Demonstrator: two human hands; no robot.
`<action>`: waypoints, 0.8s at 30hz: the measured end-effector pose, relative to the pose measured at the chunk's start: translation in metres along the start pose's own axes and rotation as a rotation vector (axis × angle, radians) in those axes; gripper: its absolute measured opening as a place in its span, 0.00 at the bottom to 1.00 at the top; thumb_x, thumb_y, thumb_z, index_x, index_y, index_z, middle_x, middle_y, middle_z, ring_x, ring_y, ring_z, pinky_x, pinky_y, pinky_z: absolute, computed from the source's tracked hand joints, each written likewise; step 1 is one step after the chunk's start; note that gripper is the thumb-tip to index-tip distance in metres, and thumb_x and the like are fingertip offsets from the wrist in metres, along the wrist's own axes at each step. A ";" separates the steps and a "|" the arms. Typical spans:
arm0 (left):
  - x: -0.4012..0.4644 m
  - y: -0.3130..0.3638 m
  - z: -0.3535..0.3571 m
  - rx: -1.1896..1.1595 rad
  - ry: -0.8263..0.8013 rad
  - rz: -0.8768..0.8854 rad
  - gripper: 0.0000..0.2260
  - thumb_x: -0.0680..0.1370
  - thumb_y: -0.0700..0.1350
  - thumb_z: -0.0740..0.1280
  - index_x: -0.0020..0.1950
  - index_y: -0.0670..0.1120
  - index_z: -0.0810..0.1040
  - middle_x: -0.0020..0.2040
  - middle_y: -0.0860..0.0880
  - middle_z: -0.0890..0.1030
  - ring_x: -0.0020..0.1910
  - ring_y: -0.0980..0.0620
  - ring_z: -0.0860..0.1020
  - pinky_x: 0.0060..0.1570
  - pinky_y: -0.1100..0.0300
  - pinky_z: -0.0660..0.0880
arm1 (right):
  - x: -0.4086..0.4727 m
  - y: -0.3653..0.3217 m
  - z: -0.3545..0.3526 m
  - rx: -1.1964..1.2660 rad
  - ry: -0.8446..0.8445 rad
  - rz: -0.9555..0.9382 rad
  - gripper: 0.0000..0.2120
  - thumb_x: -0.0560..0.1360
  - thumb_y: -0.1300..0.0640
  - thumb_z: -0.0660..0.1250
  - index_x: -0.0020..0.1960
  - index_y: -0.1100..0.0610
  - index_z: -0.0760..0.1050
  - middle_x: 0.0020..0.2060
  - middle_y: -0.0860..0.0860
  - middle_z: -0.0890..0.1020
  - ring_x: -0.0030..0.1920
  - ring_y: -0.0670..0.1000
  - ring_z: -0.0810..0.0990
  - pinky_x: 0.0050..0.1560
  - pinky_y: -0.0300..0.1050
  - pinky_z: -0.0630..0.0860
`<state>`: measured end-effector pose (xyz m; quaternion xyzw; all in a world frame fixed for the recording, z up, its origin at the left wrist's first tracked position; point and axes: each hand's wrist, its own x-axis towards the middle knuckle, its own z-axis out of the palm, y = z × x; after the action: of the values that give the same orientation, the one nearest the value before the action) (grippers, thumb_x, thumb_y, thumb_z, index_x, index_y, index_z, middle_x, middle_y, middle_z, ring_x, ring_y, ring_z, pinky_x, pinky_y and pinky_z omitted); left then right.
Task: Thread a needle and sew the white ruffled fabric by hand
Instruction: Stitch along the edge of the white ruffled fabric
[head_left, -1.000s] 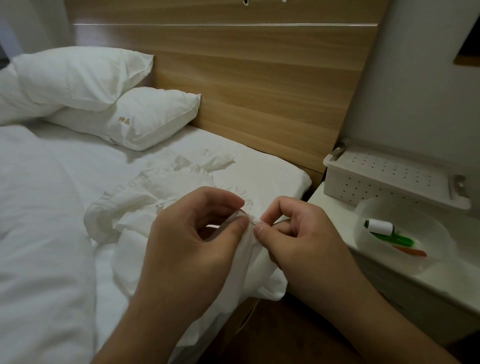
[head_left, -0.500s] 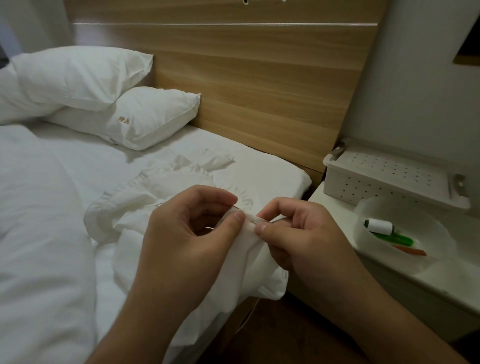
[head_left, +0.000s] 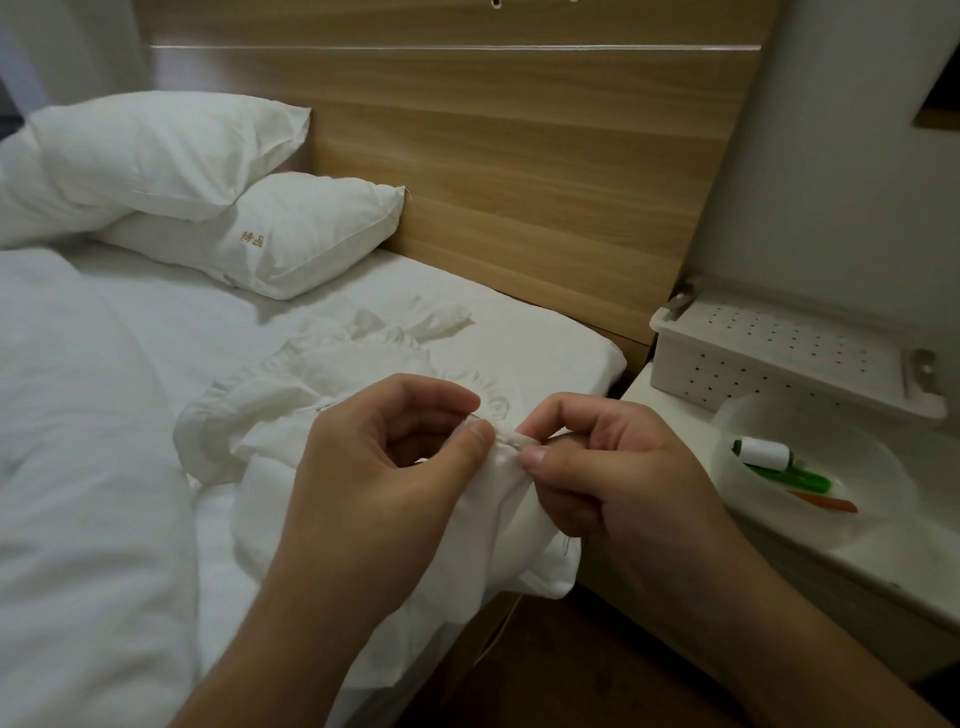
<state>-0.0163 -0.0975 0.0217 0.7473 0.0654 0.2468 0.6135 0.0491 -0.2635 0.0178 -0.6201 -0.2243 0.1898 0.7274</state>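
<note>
Bed (head_left: 130, 467) carries most of the white ruffled fabric (head_left: 322, 374), which spills off the mattress edge toward the person; bench (head_left: 883, 566) beside it has a bowl (head_left: 727, 462) with a white thread spool (head_left: 763, 453). Left hand (head_left: 384, 483) grasps the fabric fold between thumb and curled forefinger; right hand (head_left: 618, 478) pinches the needle (head_left: 511, 440), a thin glint at the fold. Judged step: pushing a stitch through. Do it well by keeping the fold taut, the stitch short, and the left thumb clear of the point. Versus a second earlier: hands almost unmoved, the right thumb closer in, the needle seemingly further into the fold.
</note>
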 end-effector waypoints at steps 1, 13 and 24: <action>0.000 0.000 0.000 0.001 -0.002 -0.002 0.07 0.75 0.39 0.79 0.50 0.49 0.88 0.42 0.52 0.89 0.45 0.53 0.88 0.48 0.57 0.84 | 0.000 0.000 0.000 0.002 -0.007 0.001 0.05 0.71 0.62 0.68 0.41 0.65 0.78 0.24 0.50 0.66 0.24 0.45 0.62 0.27 0.40 0.61; 0.000 0.002 -0.001 0.004 -0.008 -0.018 0.06 0.75 0.40 0.78 0.49 0.50 0.88 0.42 0.52 0.88 0.45 0.54 0.87 0.47 0.63 0.83 | 0.001 0.000 -0.005 0.039 -0.064 0.002 0.10 0.71 0.63 0.67 0.47 0.70 0.77 0.24 0.52 0.66 0.25 0.46 0.61 0.29 0.42 0.58; 0.000 0.003 -0.001 -0.003 -0.023 -0.018 0.06 0.75 0.41 0.78 0.49 0.50 0.88 0.43 0.53 0.89 0.46 0.55 0.88 0.48 0.63 0.84 | 0.001 0.003 -0.005 0.044 -0.058 -0.008 0.07 0.73 0.62 0.67 0.44 0.68 0.76 0.25 0.52 0.66 0.25 0.46 0.62 0.28 0.41 0.59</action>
<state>-0.0176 -0.0969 0.0242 0.7485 0.0650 0.2328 0.6176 0.0528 -0.2667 0.0147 -0.5973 -0.2433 0.2097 0.7349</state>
